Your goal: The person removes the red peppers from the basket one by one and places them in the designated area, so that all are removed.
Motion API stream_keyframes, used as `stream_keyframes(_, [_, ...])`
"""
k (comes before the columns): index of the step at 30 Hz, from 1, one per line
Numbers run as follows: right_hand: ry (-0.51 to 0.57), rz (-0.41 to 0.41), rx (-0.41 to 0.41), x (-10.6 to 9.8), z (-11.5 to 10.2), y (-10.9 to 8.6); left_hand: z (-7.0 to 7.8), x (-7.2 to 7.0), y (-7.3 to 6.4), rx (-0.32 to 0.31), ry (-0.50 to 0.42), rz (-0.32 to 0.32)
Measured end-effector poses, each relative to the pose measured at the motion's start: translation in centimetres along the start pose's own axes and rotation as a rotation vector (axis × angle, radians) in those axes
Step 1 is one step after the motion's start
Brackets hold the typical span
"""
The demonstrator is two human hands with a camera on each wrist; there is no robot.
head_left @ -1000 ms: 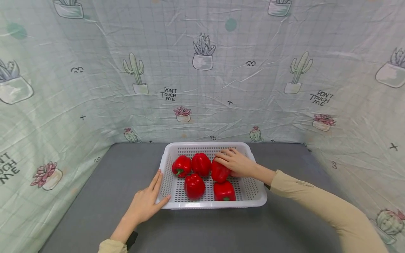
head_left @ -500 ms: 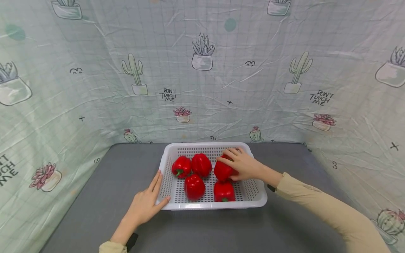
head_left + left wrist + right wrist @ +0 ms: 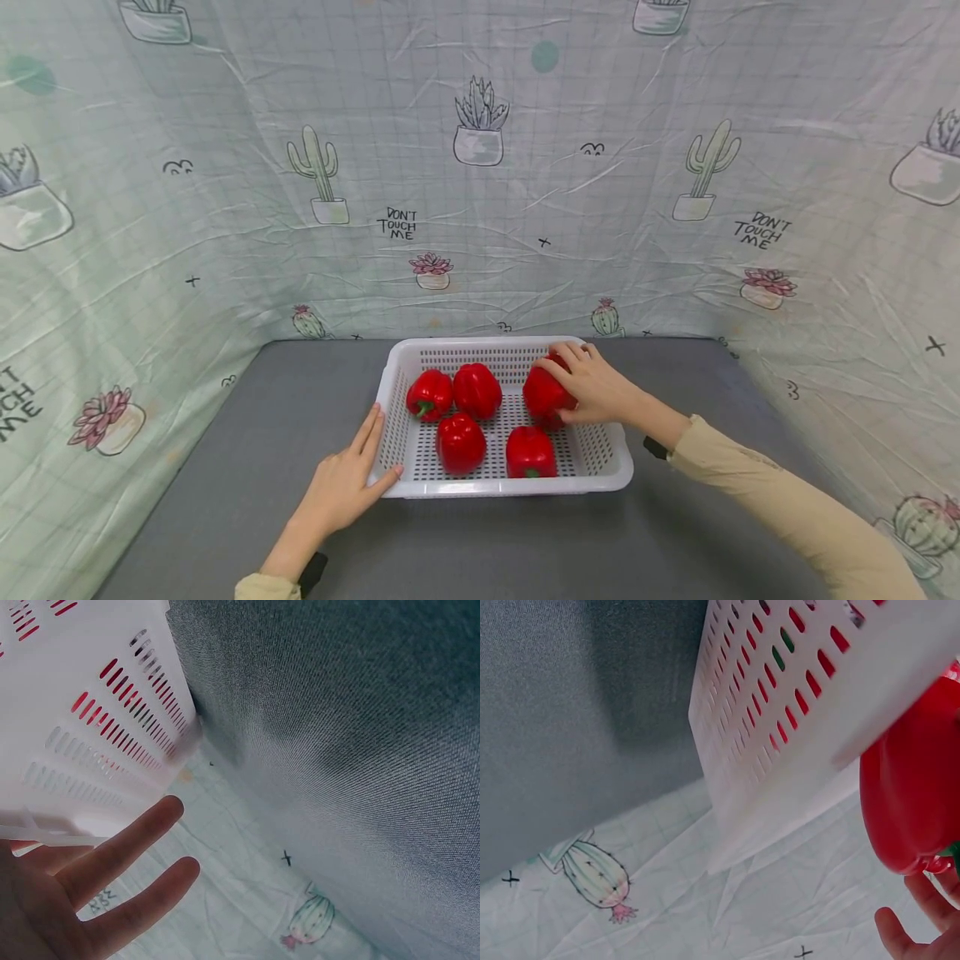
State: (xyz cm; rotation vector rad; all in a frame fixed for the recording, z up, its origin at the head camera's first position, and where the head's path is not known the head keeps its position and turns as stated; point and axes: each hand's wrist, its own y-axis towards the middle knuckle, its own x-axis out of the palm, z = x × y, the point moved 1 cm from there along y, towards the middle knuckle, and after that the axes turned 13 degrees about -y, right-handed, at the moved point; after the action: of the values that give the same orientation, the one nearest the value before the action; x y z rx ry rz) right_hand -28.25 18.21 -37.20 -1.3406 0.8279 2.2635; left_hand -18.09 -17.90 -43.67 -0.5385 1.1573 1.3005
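My right hand [image 3: 600, 388] grips a red bell pepper [image 3: 542, 400] at the right of a white slotted plastic basket [image 3: 480, 488]. In the right wrist view, the pepper [image 3: 915, 784] shows above the basket's rim, its green stem end near the fingertips. My left hand [image 3: 341, 485] rests on the basket's left rim with straight, spread fingers. From the left wrist view, its fingers [image 3: 139, 836] lie along the outer wall of the basket [image 3: 67, 742]. More red bell peppers lie inside: two at the back left [image 3: 431, 395], one front middle [image 3: 461, 443] and one front right [image 3: 531, 454].
The basket stands on a dark grey table [image 3: 480, 550], which stretches to both sides and in front. Behind and beside it hangs a pale curtain [image 3: 480, 208] printed with cacti.
My right hand has shifted right inside the basket with its pepper, which now sits apart from the other back peppers. My left hand has stayed on the rim.
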Motion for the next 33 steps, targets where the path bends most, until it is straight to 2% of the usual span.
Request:
stream_keyframes(7, [0.039,-0.018,0.041,-0.7,0.2,-1.0,-0.1,0.0,0.0,0.012,0.002,0.004])
stream_keyframes(16, [0.037,0.092,0.083,-1.7,1.7,-2.5,-0.1,0.0,0.2,0.0,-0.009,-0.004])
stream_keyframes(21, [0.042,0.112,0.116,-1.5,2.8,-3.3,-0.2,-0.1,0.2,0.003,-0.003,0.005])
stream_keyframes(33, [-0.01,0.178,0.252,-0.6,5.1,-4.4,-0.1,0.1,0.1,-0.01,-0.013,-0.002])
